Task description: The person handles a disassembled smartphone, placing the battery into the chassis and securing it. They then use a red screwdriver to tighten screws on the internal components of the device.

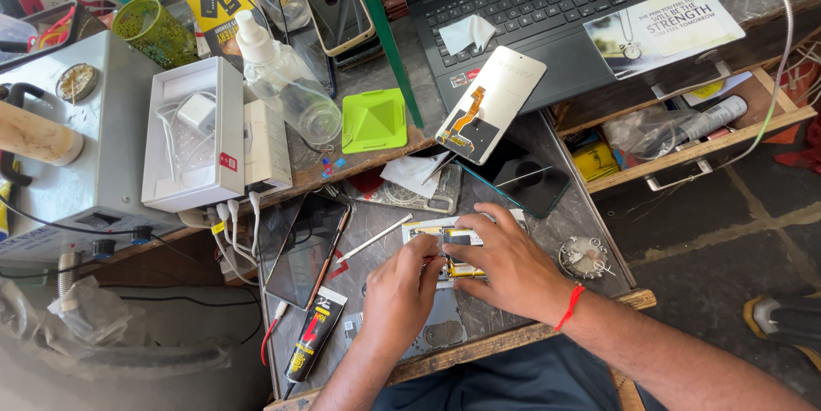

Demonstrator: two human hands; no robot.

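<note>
Both hands met over an opened phone (453, 248) that lay flat on the grey bench (556, 214), near its front edge. The left hand (400, 291) came in from below, its fingers curled and its fingertips pressed down on the phone's exposed inside; whether it pinched a small part or tool there could not be told. The right hand (505, 270), with a red thread (569, 307) round its wrist, lay across the phone's right half, fingers spread and bearing on the frame to steady it. A white stick (375, 238) rested just left of the phone, and beyond it a dark phone (304, 248) lay tilted. A black glue tube (315, 334) lay near the left forearm. Behind the work sat a patterned case (410, 197) with a white tissue (413, 173) on it, a dark screen (522, 176), and a replacement display (489, 105) leaning against a laptop (564, 9). Further left stood a green pyramid-shaped piece (374, 120), a spray bottle (278, 77) and an open white box (192, 133). A drawer (684, 133) stood open at the right.
</note>
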